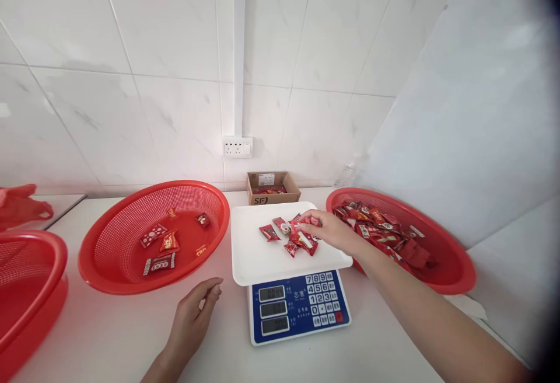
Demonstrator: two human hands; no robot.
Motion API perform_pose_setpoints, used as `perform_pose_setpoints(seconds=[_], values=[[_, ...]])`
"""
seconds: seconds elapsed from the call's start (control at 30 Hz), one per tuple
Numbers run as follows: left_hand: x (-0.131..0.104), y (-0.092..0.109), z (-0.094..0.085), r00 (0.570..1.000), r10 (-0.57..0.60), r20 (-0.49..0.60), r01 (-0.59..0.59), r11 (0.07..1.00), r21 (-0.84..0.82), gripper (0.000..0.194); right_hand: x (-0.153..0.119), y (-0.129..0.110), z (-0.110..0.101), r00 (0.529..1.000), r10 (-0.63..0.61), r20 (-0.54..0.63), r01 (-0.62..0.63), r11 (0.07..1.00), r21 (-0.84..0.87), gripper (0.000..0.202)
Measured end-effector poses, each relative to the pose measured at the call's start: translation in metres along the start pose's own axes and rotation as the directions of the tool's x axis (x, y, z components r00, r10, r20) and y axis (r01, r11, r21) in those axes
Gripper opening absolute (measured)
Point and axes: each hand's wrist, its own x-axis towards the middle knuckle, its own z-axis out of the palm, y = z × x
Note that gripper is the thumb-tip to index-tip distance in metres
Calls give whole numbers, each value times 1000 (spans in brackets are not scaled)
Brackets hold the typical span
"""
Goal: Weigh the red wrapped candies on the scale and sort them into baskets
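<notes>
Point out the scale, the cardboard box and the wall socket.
Scale [300, 308], head view: its blue panel.
Cardboard box [280, 198], head view: its front wall.
Wall socket [237, 148], head view: its middle.

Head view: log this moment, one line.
Right hand: at red packets on scale tray | Left hand: beside scale, nothing visible held | Right basket: many packets | Middle basket: few packets

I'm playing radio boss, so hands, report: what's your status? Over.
Right hand at the red packets on the white tray; grip unclear. Left hand beside the scale, nothing seen in it. Nothing visibly in the way.
</notes>
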Motion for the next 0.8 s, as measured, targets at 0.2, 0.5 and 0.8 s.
perform_pose_setpoints(seconds=[0.2,0.5,0.8], values=[[-1,-2,-1,1000,-11,8,11,1000,4,30,13,-1,4,999,36,-28,-40,988,-149,27],[-4,-4,-1,999,49,7,-49,998,40,27,-6,18,-2,992,104,-75,-103,994,18,30],[-4,-4,-1,1000,19,11,-19,999,35,28,-9,24,6,983,87,-164,-98,993,-58,27]])
